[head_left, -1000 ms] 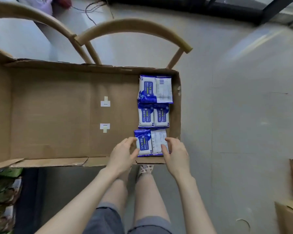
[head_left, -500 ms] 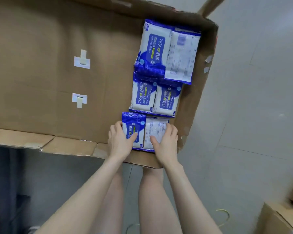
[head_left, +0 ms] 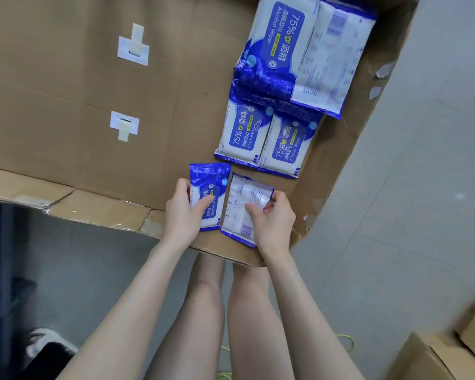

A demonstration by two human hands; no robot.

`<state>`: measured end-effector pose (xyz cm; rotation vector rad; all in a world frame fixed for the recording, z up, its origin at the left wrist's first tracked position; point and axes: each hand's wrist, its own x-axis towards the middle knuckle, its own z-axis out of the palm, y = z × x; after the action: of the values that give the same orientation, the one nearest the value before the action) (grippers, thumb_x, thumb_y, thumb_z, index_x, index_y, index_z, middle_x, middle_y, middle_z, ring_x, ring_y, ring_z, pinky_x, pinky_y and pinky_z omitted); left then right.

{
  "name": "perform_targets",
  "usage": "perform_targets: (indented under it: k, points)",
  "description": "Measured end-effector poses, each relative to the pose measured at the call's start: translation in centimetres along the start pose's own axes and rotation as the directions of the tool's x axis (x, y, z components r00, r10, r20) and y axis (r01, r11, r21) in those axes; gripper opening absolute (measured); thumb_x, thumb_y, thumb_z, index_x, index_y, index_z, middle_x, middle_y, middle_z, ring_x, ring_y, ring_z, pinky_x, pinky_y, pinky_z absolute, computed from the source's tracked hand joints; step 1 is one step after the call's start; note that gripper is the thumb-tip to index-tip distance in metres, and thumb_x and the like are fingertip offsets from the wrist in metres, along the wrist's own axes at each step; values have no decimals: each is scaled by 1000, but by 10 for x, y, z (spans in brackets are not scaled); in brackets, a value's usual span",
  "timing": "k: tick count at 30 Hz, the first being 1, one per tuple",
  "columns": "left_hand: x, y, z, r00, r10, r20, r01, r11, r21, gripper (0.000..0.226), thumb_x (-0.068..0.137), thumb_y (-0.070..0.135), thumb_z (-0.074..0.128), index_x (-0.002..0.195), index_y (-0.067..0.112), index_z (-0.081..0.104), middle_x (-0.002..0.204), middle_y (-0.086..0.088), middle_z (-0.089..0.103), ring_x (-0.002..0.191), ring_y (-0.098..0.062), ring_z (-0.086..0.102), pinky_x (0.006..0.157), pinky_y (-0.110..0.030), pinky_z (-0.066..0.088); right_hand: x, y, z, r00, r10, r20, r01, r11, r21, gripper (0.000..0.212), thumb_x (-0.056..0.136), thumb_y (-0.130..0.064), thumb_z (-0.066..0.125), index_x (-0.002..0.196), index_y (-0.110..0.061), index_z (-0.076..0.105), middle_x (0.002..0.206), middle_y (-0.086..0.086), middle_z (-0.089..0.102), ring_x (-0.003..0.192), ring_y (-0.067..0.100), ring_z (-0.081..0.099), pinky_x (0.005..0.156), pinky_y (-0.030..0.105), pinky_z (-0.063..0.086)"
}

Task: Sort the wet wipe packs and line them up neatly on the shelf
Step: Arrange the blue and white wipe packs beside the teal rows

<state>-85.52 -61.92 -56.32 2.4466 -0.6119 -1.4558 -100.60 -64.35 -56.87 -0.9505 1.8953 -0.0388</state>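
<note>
Down at the lower centre of the frame, both hands are on the two smallest packs. Left hand (head_left: 183, 212) grips the blue-faced small pack (head_left: 211, 185), thumb across its front, fingers curled round its left edge. Right hand (head_left: 272, 223) pinches the back-up small pack (head_left: 244, 198), thumb on top, fingers hooked over its right edge; it sits tilted, just beside its neighbour. Both lie on the cardboard tray (head_left: 66, 105) near its lower right corner. Just above, the left medium pack (head_left: 242, 133) and right medium pack (head_left: 288, 144) touch side by side. Upper right, the face-up large pack (head_left: 277, 37) lies beside the turned-over large pack (head_left: 329, 58).
</note>
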Motion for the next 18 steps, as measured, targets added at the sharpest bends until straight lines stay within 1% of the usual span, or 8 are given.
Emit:
perform_targets:
  k: [3, 4, 5, 7, 9, 12, 15, 18]
  points:
    - [-14, 0, -7, 999, 42, -13, -43, 994, -100, 16, 89, 21, 65, 90, 16, 50, 83, 16, 64, 77, -7, 64, 65, -25, 49, -6, -9, -5, 1000, -12, 10, 11, 991, 135, 24, 81, -14, 72, 94, -15, 52, 92, -2, 64, 77, 4, 61, 68, 15, 47]
    - [-18, 2, -10, 999, 48, -22, -51, 988, -145, 13, 89, 20, 65, 87, 19, 52, 83, 16, 66, 77, -5, 65, 65, -25, 50, -8, -12, -8, 1000, -6, 19, 2, 980, 199, 22, 83, -14, 71, 93, -17, 52, 90, -5, 66, 73, -2, 62, 65, 12, 48]
    - [-24, 6, -13, 999, 48, -24, -52, 978, -201, 11, 89, 19, 64, 86, 20, 54, 84, 15, 67, 75, -3, 66, 65, -23, 51, -11, -16, -12, 1000, -3, 31, -6, 965, 263, 19, 84, -14, 70, 91, -18, 53, 89, -7, 68, 72, -4, 63, 66, 14, 50]
    - [-34, 12, -17, 999, 42, 7, -38, 951, -307, 7, 91, 16, 62, 88, 19, 56, 86, 13, 68, 73, 1, 66, 63, -18, 52, -16, -25, -18, 997, 22, 73, -49, 921, 386, 12, 86, -15, 68, 90, -20, 58, 88, -4, 72, 77, 4, 69, 69, 24, 55]
    - [-46, 19, -18, 997, 46, 60, -18, 916, -401, 3, 94, 14, 57, 95, 16, 55, 91, 7, 69, 76, 0, 66, 64, -16, 52, -23, -34, -25, 988, 32, 148, -102, 864, 494, 7, 89, -17, 66, 93, -12, 64, 86, 1, 73, 75, 11, 70, 67, 26, 56]
    - [-67, 30, -22, 992, 64, 112, 4, 855, -519, 11, 97, 16, 52, 108, 15, 53, 102, 1, 69, 89, -9, 68, 72, -23, 55, -42, -50, -36, 967, 15, 255, -160, 814, 558, 22, 92, -23, 61, 89, -2, 65, 81, 5, 73, 71, 15, 69, 67, 30, 55]
    - [-89, 42, -31, 991, 56, 124, 31, 796, -604, 11, 97, 17, 51, 108, 17, 52, 100, 2, 70, 87, -10, 69, 72, -25, 57, -64, -63, -50, 943, -29, 331, -172, 810, 560, 28, 94, -34, 56, 88, -9, 69, 88, 6, 74, 80, 20, 70, 77, 37, 55]
    - [-115, 54, -44, 988, 42, 146, 70, 726, -684, 8, 97, 18, 50, 104, 20, 53, 94, 6, 72, 84, -11, 70, 75, -30, 58, -86, -73, -68, 901, -26, 433, -248, 788, 563, 30, 95, -40, 50, 101, -18, 69, 99, 6, 74, 93, 24, 70, 91, 42, 53]
